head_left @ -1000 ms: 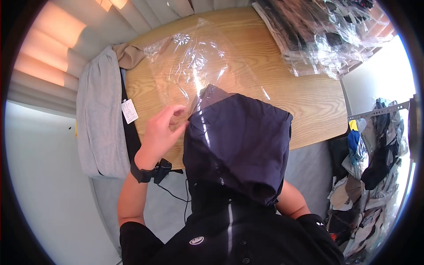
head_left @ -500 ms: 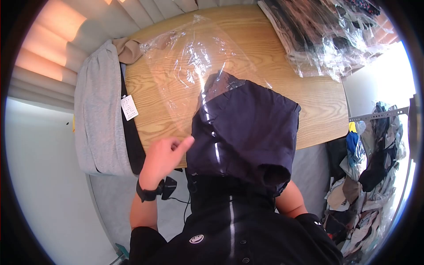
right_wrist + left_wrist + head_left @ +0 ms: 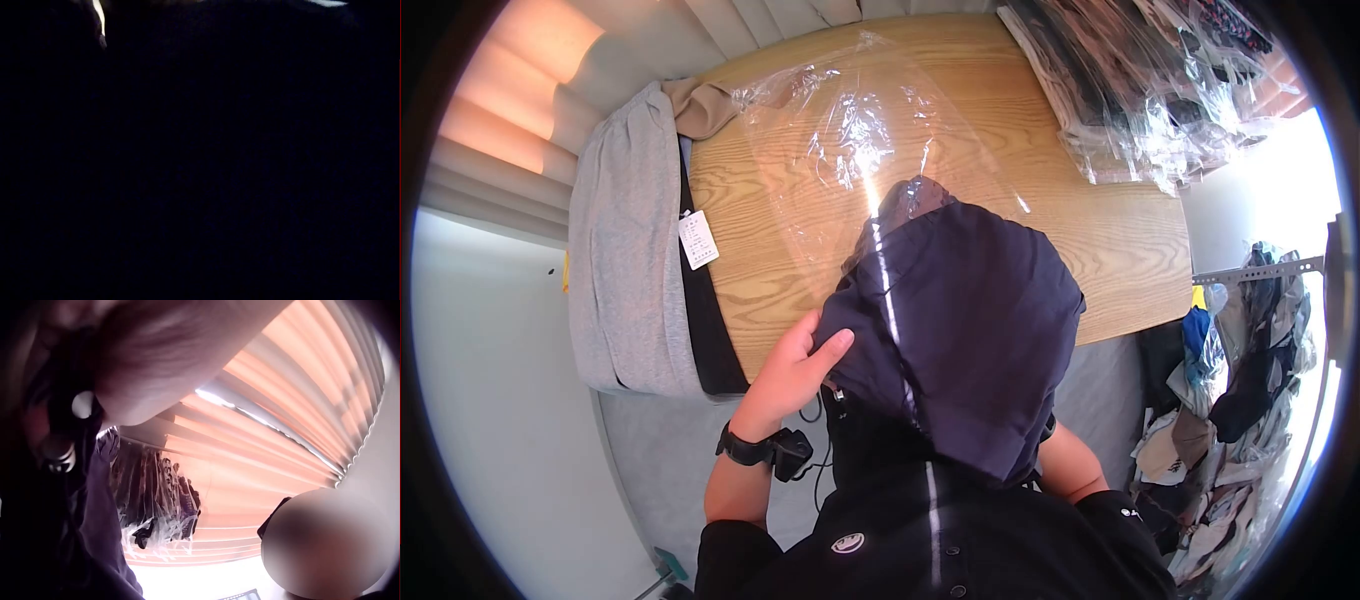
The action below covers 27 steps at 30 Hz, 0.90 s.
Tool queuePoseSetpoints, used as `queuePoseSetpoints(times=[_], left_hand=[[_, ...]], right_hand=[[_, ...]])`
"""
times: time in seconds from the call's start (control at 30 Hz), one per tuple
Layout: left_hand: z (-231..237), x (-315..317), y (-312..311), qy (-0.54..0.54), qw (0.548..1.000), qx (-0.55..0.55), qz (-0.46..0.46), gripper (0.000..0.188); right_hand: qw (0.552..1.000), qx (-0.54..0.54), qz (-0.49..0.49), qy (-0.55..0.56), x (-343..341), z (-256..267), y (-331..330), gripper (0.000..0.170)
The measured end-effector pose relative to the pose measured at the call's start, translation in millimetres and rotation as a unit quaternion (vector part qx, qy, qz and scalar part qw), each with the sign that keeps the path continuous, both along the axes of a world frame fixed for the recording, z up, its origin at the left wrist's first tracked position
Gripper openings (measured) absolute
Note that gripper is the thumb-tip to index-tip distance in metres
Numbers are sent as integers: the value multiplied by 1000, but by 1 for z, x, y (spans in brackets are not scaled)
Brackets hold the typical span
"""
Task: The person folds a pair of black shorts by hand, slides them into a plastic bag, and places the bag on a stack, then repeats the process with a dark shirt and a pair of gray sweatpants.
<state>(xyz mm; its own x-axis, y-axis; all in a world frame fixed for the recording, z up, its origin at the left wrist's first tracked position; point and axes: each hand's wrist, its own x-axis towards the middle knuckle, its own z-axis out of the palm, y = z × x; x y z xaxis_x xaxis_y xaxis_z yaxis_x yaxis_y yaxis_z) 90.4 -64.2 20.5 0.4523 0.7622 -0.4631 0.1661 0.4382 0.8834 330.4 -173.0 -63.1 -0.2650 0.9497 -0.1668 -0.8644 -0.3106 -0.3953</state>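
Basically: left hand pinching the dark garment's edge, right hand out of sight

Left hand [image 3: 793, 372] is nearly closed, thumb on top of the dark garment [image 3: 985, 310] at its left edge, fingers going behind the cloth. Right hand is hidden by the same garment; only the right forearm [image 3: 1072, 462] shows, and the right wrist view is almost black, so cannot tell whether it grips. Garment sits right in front of the torso, across the near edge of the wooden table [image 3: 1100, 245]. Its far corner meets a clear plastic bag [image 3: 795, 200] spread on the tabletop; cannot tell if that corner is inside or underneath. Left of the bag: folded grey garment [image 3: 625, 270], white tag [image 3: 698, 240] beside it, black cloth [image 3: 712, 345] along its right side, tan cloth [image 3: 700, 106] at its far end. Far right corner of the table: stack of plastic-wrapped clothes [image 3: 1135, 110]. Pleated curtain [image 3: 525, 95] behind, more clothes [image 3: 1225, 410] heaped off the right side
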Motion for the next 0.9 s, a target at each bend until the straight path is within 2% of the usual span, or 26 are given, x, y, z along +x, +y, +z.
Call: queuePoseSetpoints(times=[0.13, 0.2, 0.23, 0.3, 0.43, 0.5, 0.53, 0.6, 0.63, 0.7, 0.73, 0.8, 0.83, 0.9], left_hand=[[-6, 0, 2, -23, 1000, -13, 11, 40], [2, 4, 1, -84, 991, -99, 41, 38], [3, 5, 1, -84, 991, -99, 41, 38], [4, 5, -1, -233, 954, -159, 105, 38], [-35, -15, 5, -288, 946, -124, 80, 37], [-44, -21, 8, -165, 986, -27, 19, 34], [-49, -20, 6, -165, 986, -28, 19, 34], [-41, 1, 4, -15, 983, 180, 33, 33], [-42, 5, 3, -15, 983, 180, 34, 33], [-42, 12, 3, 82, 919, 386, 5, 42], [-40, 14, 4, 82, 919, 386, 5, 42], [-33, 18, 5, 123, 881, 457, -15, 46], [-30, 20, 4, 123, 881, 457, -15, 46], [-26, 23, 3, 245, 830, 498, -61, 52]], right_hand=[[1000, 4, -8, -10, -17, 3, 19, 45], [1000, 7, -10, -15, -24, 4, 29, 45], [1000, 9, -12, -17, -19, 3, 23, 45], [1000, 12, -15, -23, -25, 5, 39, 45], [999, 17, -19, -34, -24, 4, 42, 45], [999, 19, -21, -38, -22, 5, 36, 45], [999, 20, -22, -40, -23, 3, 48, 45], [998, 23, -24, -45, -28, 4, 54, 45], [998, 24, -25, -48, -27, 3, 53, 45], [998, 26, -27, -54, -28, 2, 46, 45], [998, 28, -29, -57, -28, 2, 45, 45], [997, 30, -32, -63, -24, 1, 40, 45], [997, 31, -34, -65, -23, 0, 38, 45], [996, 33, -36, -70, -20, -2, 25, 45]])
